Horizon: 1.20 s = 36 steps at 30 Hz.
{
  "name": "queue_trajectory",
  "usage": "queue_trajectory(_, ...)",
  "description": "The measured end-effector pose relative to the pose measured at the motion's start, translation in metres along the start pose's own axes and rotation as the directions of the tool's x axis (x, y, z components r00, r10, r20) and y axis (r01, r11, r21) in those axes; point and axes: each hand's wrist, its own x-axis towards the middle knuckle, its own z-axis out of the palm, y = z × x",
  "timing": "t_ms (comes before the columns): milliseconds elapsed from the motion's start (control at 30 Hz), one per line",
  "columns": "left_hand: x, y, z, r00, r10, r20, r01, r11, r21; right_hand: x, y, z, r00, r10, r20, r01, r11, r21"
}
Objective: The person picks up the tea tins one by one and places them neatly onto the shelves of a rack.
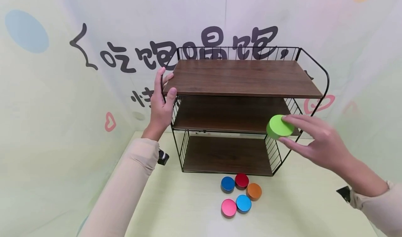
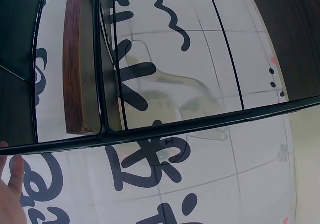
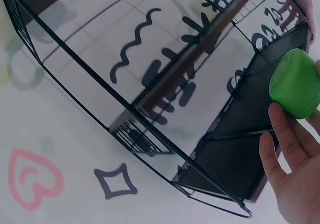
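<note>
Here's the right hand (image 1: 325, 141), gripping the green jar (image 1: 280, 126) between thumb and fingertips, up in the air before the front right corner of the middle shelf (image 1: 223, 115). The jar looks tipped toward the person; I'd level it, keep that pinch light, and carry it well above the shelf's front edge so the base doesn't clip it. Over on the far side, the left hand (image 1: 161, 106) holds the rack (image 1: 235, 132) by the top shelf's (image 1: 243, 78) front left corner (sensible, wire frames probably skid), and steady pressure without pulling should do.

Down on the tabletop (image 1: 298, 202), off the right half of the bottom shelf's (image 1: 227, 156) front edge, sit dark blue (image 1: 227, 183), red (image 1: 242, 180), orange (image 1: 254, 191), light blue (image 1: 243, 203) and pink (image 1: 228, 207) jars. No brand or label I can read on any lid! Behind, bold black lettering (image 1: 212, 38) runs 吃饱喝饱 and a comma; the line below is mostly hidden.
</note>
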Motion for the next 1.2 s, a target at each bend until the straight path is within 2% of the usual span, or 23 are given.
queue_trajectory(167, 0.000, 0.000, 0.000, 1.000, -0.003, 0.001, 0.003, 1.000, -0.001, 0.017, 0.000, -0.012, 0.999, -0.008, -0.046, 0.008, 1.000, 0.004)
queue_trajectory(467, 0.000, -0.002, -0.001, 1.000, 0.010, 0.006, -0.010, 1.000, 0.001, 0.039, 0.003, -0.027, 0.992, 0.041, -0.119, -0.043, 0.999, -0.016)
queue_trajectory(600, 0.000, -0.003, 0.000, 1.000, 0.021, 0.005, -0.021, 1.000, -0.008, 0.045, 0.006, -0.034, 0.987, 0.062, -0.151, -0.065, 0.998, -0.019)
queue_trajectory(967, 0.000, -0.004, 0.001, 1.000, 0.004, -0.002, -0.004, 1.000, 0.000, 0.057, 0.021, -0.046, 0.977, 0.093, -0.193, -0.103, 0.994, -0.043)
queue_trajectory(1200, 0.000, -0.036, 0.002, 1.000, 0.018, -0.007, -0.018, 1.000, 0.008, 0.057, 0.037, -0.049, 0.972, 0.146, -0.185, -0.162, 0.984, -0.075)
